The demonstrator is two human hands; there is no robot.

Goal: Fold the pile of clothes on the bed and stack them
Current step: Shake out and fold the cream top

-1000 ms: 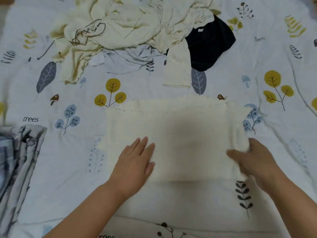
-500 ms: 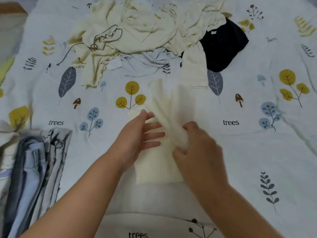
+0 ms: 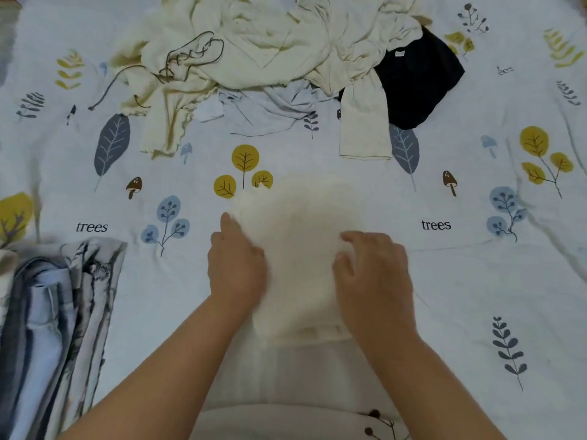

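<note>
Cream knit top (image 3: 298, 249) folded small, mid-bed, between our two hands.

We see left hand (image 3: 236, 265) at its left edge w/ fingers curled onto the fabric, index stretched fwd; right hand (image 3: 374, 274) on its right edge, fingers bent and pressing/gripping the cloth, can't tell which. Near edge of knit looks layered, far edge blurred. Unfolded pile (image 3: 254, 49) lies well beyond, w/ black garment (image 3: 419, 81) at its right; folded stack (image 3: 54, 328) at left edge of view. Open bedsheet (image 3: 476, 296) to the right of the knit. Sheet print reads "trees" on both sides.
</note>
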